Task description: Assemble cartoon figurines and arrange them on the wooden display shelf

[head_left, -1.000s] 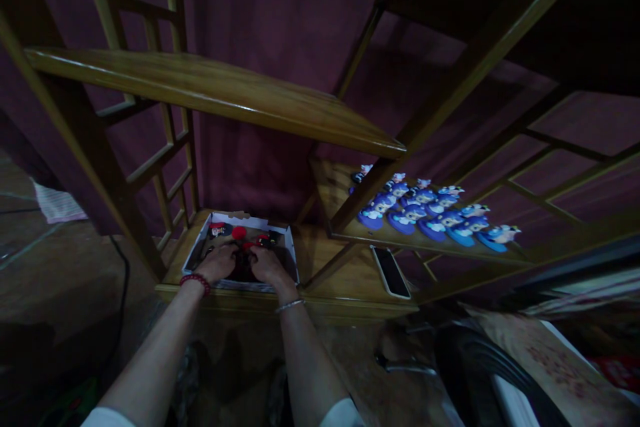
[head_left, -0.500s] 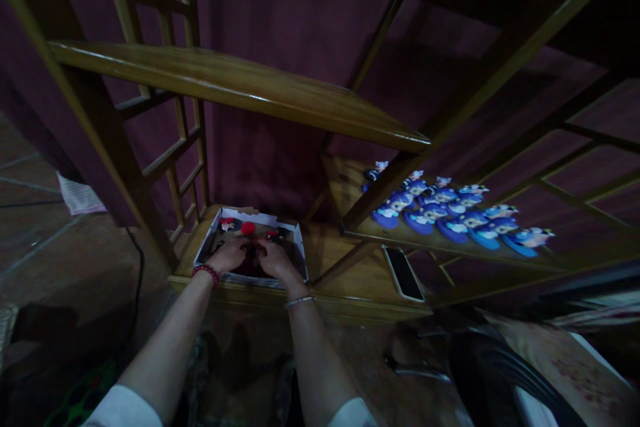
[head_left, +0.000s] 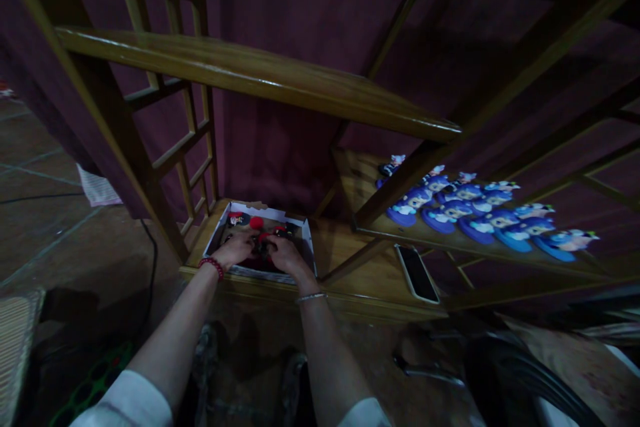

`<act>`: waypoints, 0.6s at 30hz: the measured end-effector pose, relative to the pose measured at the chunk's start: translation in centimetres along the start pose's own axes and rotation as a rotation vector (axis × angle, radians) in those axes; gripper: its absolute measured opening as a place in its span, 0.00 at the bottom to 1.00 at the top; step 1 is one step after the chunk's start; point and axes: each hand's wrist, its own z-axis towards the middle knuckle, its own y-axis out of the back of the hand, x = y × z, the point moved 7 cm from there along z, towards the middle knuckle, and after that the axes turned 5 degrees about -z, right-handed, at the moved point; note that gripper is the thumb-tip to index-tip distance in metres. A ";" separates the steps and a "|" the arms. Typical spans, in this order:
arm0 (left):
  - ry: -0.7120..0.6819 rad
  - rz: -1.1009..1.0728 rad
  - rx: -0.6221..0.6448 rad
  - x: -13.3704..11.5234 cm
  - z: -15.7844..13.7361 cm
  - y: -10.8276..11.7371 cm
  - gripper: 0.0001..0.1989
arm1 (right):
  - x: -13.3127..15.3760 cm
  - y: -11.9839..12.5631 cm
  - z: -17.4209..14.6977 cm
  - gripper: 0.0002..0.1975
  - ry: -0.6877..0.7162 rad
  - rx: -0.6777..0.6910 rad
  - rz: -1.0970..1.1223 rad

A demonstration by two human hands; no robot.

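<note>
A shallow white cardboard box (head_left: 310, 245) lies on the low wooden shelf, with small dark and red items inside. Both hands reach down into it. My left hand (head_left: 236, 251), wearing a red bead bracelet, has its fingers curled at a small red-and-black piece near the middle. From the other side my right hand (head_left: 284, 255) closes its fingers on the same spot. The two hands are almost touching and hide much of that piece. Behind them sit a red round piece (head_left: 256, 222) and a small figurine (head_left: 237, 219) in the box's far left corner.
Several blue-and-white figurines (head_left: 447, 210) on round bases stand on a raised shelf at right. A phone (head_left: 417, 273) lies on the low shelf (head_left: 345, 277). A wooden crossboard (head_left: 260, 80) overhangs the box. A dark chair (head_left: 530, 380) is at lower right.
The whole view has shifted slightly, so the shelf and box appear farther right. Both hands stay in the box, with small finger movement at the red-and-black piece.
</note>
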 end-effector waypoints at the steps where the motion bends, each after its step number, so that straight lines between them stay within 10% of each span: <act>1: -0.013 0.044 0.004 0.1 0.1 0.0 0.22 | -0.2 0.1 0.0 0.17 -0.005 -0.004 -0.004; 10: -0.088 0.790 -0.103 -1.5 -0.8 1.2 0.14 | -1.1 0.3 -0.5 0.16 -0.018 0.027 -0.038; 18: 0.164 1.040 -0.115 -0.5 -0.8 2.4 0.19 | -2.9 0.9 -1.8 0.15 -0.180 0.111 -0.261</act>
